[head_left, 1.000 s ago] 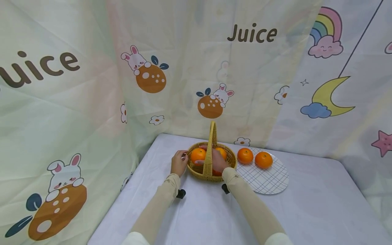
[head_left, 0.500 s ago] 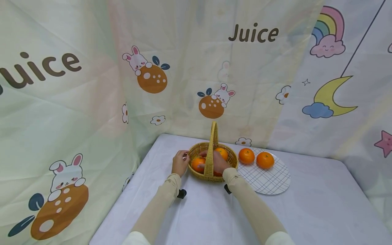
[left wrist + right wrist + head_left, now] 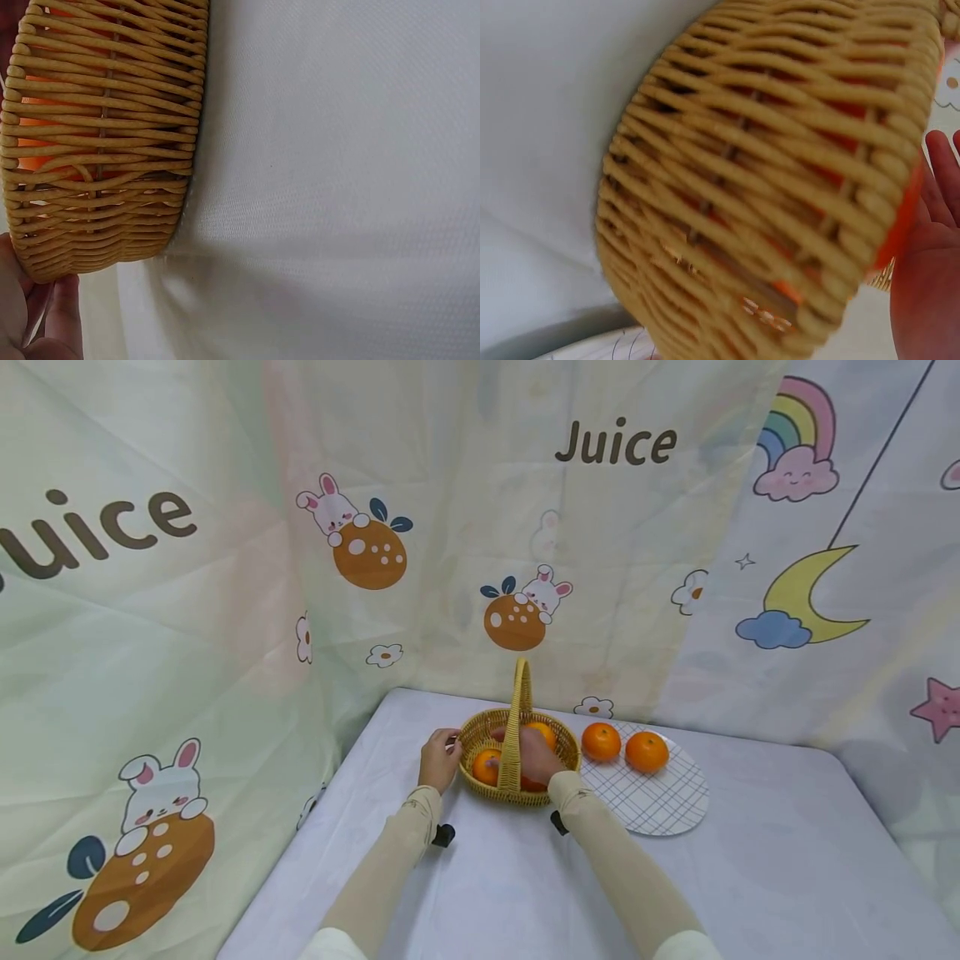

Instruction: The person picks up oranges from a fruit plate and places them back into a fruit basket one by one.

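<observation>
A wicker basket with a tall arched handle stands on the table. My left hand pinches its left rim, thumb and fingertips showing at the edge in the left wrist view. From the right, my right hand reaches into the basket under the handle. Its fingers are extended, with one fingertip against the orange at the front left. Another orange lies behind the hand, and more orange skin shows below it. In the right wrist view, the right palm appears beyond the rim.
Right of the basket is a white oval plate with a blue grid pattern. Two oranges lie at its back, the left one close to the basket and the other beside it. A printed curtain hangs behind the table.
The front-left orange has come down from between the right hand's fingers and lies lower, nearer the basket's front. The right hand's fingers have loosened from it. The left hand stays at the rim.
</observation>
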